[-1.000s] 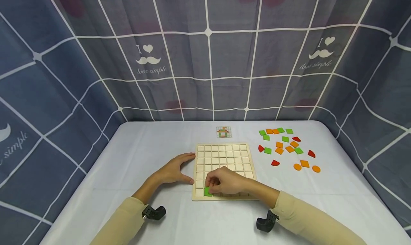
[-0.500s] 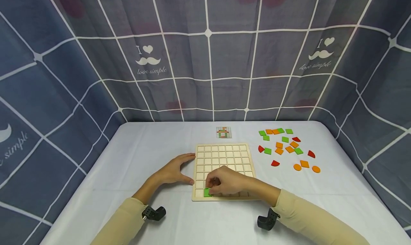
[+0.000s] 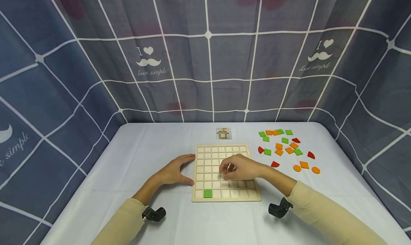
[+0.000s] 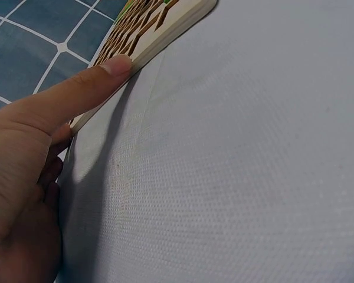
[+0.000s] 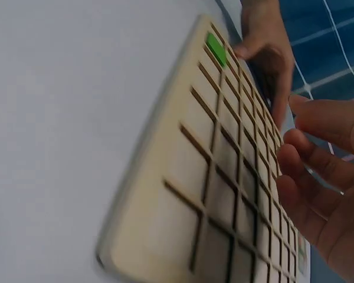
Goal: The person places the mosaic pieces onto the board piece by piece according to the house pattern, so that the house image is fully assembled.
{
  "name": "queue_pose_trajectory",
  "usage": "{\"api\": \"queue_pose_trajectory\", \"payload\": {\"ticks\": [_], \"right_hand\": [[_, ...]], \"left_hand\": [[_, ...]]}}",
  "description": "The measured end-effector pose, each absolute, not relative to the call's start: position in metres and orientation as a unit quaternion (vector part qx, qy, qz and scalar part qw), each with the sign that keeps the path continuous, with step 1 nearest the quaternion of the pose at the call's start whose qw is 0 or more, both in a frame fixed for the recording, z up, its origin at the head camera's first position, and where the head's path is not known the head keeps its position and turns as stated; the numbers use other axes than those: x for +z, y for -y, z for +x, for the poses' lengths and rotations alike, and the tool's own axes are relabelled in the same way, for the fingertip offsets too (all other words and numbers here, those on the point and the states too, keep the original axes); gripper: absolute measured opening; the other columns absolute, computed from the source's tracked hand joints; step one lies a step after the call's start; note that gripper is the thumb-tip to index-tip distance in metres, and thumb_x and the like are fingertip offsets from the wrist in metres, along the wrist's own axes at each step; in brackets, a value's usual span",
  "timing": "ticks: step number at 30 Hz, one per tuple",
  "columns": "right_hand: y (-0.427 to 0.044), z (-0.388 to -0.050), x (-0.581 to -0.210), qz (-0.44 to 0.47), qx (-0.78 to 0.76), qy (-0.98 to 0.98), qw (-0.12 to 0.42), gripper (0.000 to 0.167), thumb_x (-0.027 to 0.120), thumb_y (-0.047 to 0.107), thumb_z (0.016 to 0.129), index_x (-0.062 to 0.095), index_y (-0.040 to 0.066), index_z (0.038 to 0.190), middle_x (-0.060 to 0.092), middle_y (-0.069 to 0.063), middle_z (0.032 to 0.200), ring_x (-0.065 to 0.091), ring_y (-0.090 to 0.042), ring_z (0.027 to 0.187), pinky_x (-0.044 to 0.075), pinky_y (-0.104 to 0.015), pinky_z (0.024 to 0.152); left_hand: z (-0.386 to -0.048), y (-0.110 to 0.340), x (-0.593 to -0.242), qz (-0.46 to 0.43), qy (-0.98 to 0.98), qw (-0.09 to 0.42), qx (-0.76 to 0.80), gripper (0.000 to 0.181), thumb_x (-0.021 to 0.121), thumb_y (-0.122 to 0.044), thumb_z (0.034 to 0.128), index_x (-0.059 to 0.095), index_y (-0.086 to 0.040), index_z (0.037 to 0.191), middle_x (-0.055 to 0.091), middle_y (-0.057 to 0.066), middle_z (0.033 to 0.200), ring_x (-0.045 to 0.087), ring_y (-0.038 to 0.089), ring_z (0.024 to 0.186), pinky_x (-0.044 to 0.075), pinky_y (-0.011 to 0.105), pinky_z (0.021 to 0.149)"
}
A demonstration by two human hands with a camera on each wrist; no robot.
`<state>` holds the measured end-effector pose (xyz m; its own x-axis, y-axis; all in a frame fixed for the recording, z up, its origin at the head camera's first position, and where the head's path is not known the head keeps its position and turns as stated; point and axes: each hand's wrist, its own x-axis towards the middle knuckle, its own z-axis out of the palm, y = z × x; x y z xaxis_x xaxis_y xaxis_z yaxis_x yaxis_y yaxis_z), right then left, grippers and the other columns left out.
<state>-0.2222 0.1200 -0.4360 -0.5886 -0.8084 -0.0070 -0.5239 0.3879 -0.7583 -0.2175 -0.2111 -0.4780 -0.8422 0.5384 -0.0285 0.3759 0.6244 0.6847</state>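
Observation:
A pale wooden grid board lies flat on the white table. In its front row, second cell from the left, sits a green square tile, which also shows in the right wrist view as a green tile. My left hand rests against the board's left edge; the left wrist view shows its thumb on the rim. Over the board's middle right hovers my right hand, its fingers loosely bent with nothing seen between them. It covers several cells.
Right of the board lie loose flat pieces: green squares such as a green tile, orange squares, orange discs and red quarter-round pieces. Behind the board is a small pattern card. A checked curtain surrounds the table.
My right hand has let go of the green square tile and moved up, away and to the right over the board. The tile stays in its cell. My left hand has not moved.

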Motion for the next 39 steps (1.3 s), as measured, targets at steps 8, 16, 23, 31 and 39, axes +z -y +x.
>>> {"api": "queue_pose_trajectory", "payload": {"ticks": [8,16,23,31,39], "right_hand": [[-0.172,-0.252,-0.426,-0.349,-0.393,-0.833,0.173,0.019,0.077,0.007,0.094,0.072,0.002,0.111,0.069,-0.002,0.098,0.068,-0.019,0.094,0.058,-0.032,0.084],[-0.219,-0.274,-0.421,-0.249,-0.398,-0.869,0.156,0.026,0.076,0.012,0.095,0.071,0.002,0.119,0.068,-0.003,0.104,0.063,-0.026,0.094,0.056,-0.038,0.081],[-0.250,-0.286,-0.429,-0.186,-0.376,-0.894,0.155,0.027,0.073,0.013,0.097,0.069,0.002,0.121,0.068,-0.005,0.105,0.061,-0.026,0.092,0.053,-0.037,0.078],[-0.268,-0.294,-0.443,-0.150,-0.360,-0.908,0.154,0.028,0.075,0.014,0.096,0.070,0.001,0.120,0.067,-0.007,0.104,0.059,-0.026,0.091,0.055,-0.035,0.073],[-0.274,-0.297,-0.451,-0.146,-0.321,-0.924,0.150,0.027,0.079,0.012,0.092,0.072,-0.001,0.115,0.066,-0.004,0.095,0.056,-0.022,0.083,0.053,-0.029,0.067]], "left_hand": [[-0.218,0.211,-0.479,0.252,-0.894,0.120,0.349,0.105,0.096,-0.040,0.0705,0.045,-0.006,0.156,0.039,0.010,0.162,0.028,0.034,0.151,0.022,0.053,0.122],[-0.218,0.213,-0.478,0.247,-0.895,0.120,0.352,0.105,0.097,-0.040,0.0703,0.046,-0.006,0.156,0.039,0.009,0.162,0.028,0.034,0.151,0.023,0.053,0.122],[-0.218,0.213,-0.479,0.247,-0.895,0.121,0.351,0.105,0.097,-0.040,0.0705,0.045,-0.006,0.156,0.038,0.010,0.162,0.028,0.035,0.151,0.022,0.054,0.122],[-0.218,0.211,-0.481,0.249,-0.895,0.122,0.350,0.105,0.097,-0.039,0.0702,0.046,-0.006,0.156,0.039,0.011,0.162,0.028,0.035,0.151,0.022,0.054,0.122],[-0.217,0.211,-0.479,0.247,-0.897,0.120,0.347,0.105,0.096,-0.040,0.0707,0.045,-0.006,0.156,0.039,0.011,0.162,0.029,0.035,0.151,0.023,0.054,0.122]]}}
